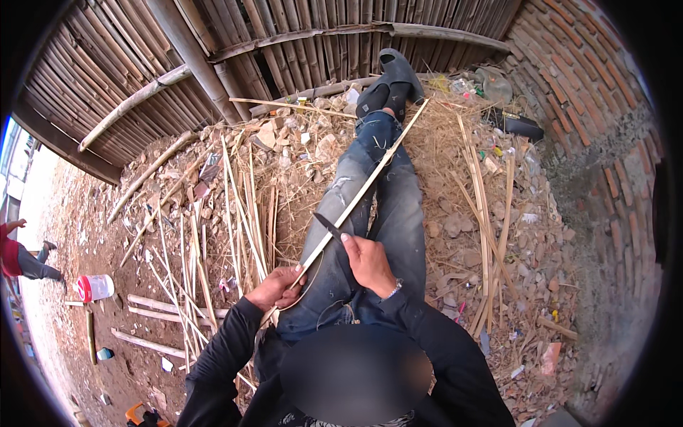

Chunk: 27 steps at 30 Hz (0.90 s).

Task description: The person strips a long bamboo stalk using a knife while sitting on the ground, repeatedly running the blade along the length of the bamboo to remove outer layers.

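Note:
A long pale bamboo strip [373, 176] runs slantwise over my stretched-out legs, from my lap toward my feet. Its near end is in my left hand [276, 287], whose fingers are closed around it. My right hand [368, 265] is closed on a dark-bladed knife [327, 225], its handle hidden in the fist. The blade lies across the strip, a little beyond my left hand, with its tip pointing up and left. A thin curled sliver [315, 267] hangs beside the strip near my left hand.
Split bamboo strips lie to my left [242, 206] and right [482, 213] on rubble ground. A bamboo wall [320, 64] stands ahead, a brick wall [583, 78] at right. A white bucket with red rim [99, 288] and a person in red [13, 249] are far left.

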Each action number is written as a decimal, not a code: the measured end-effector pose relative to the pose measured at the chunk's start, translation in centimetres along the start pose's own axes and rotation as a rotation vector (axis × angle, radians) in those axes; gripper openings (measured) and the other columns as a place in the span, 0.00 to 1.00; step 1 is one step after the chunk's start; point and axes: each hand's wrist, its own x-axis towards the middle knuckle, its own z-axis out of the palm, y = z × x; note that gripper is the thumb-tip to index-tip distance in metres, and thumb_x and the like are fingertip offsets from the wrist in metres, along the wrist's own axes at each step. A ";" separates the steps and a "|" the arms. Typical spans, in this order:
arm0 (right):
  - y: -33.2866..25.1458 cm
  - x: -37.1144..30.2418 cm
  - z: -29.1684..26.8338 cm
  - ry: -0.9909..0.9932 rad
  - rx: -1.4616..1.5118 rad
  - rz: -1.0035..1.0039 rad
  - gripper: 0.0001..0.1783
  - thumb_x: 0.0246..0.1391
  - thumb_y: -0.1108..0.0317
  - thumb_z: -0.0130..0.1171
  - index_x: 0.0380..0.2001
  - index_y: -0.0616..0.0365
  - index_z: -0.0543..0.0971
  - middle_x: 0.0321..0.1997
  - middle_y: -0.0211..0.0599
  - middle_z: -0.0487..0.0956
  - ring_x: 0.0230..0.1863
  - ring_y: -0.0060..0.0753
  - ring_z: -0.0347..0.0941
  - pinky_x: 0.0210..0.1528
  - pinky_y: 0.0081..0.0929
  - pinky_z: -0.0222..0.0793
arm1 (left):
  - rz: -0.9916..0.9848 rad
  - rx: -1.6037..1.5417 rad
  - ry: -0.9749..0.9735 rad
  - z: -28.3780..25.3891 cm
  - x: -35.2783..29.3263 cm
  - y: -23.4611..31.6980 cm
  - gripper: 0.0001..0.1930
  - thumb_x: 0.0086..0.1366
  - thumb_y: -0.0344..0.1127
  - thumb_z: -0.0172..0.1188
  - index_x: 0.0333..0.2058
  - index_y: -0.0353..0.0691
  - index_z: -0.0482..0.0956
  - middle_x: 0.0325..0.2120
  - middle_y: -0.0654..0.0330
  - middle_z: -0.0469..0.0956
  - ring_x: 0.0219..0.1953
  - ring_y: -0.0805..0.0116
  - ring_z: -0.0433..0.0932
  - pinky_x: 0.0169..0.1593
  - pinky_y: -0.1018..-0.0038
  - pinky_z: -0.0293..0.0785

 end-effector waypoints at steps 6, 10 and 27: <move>-1.5 -2.5 0.8 -0.205 0.035 -0.074 0.26 0.75 0.53 0.54 0.26 0.61 0.78 0.22 0.60 0.76 0.25 0.69 0.75 0.28 0.56 0.67 | 0.018 0.011 -0.014 0.3 -0.2 0.1 0.21 0.84 0.51 0.45 0.37 0.41 0.75 0.13 0.68 0.64 0.09 0.76 0.60 0.15 0.77 0.54; -1.4 -0.1 -0.2 0.014 0.164 0.052 0.27 0.70 0.50 0.62 0.25 0.63 0.76 0.24 0.56 0.77 0.29 0.63 0.77 0.31 0.49 0.68 | 0.107 0.271 0.170 1.7 -2.2 -0.1 0.20 0.83 0.49 0.49 0.37 0.40 0.76 0.15 0.67 0.70 0.14 0.77 0.66 0.19 0.77 0.61; -0.9 3.4 -3.6 -0.077 0.062 0.073 0.34 0.53 0.38 0.76 0.21 0.61 0.80 0.19 0.44 0.78 0.21 0.49 0.75 0.27 0.43 0.70 | 0.249 0.781 0.589 -0.1 -13.3 -5.2 0.21 0.80 0.47 0.56 0.36 0.32 0.82 0.20 0.65 0.74 0.23 0.77 0.71 0.28 0.73 0.69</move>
